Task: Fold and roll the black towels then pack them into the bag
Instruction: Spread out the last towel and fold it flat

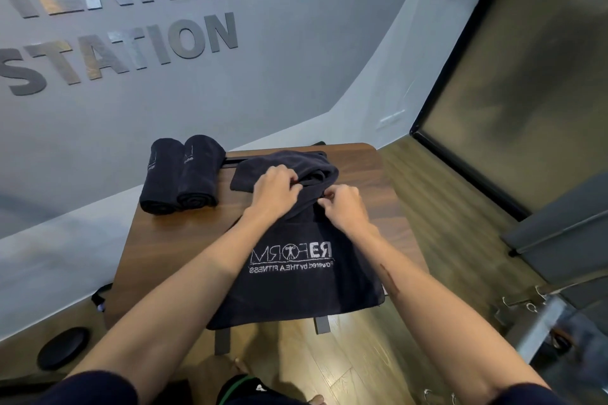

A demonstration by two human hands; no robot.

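Both hands, left hand [274, 189] and right hand [343, 205], pinch the bunched far end of the black towel [296, 276], which stretches lengthwise toward the person across the surface [171, 240], equally near either grip.

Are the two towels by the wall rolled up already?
Yes. Both rolled towels lie side by side on the table, spiral ends showing.

towel [296, 279]: black, white mirrored logo lettering
rolls [179, 174]: black, faint white print
counter [171, 240]: dark brown wood grain
wall [279, 59]: pale grey, dark grey letters
floor [329, 365]: light brown wood planks
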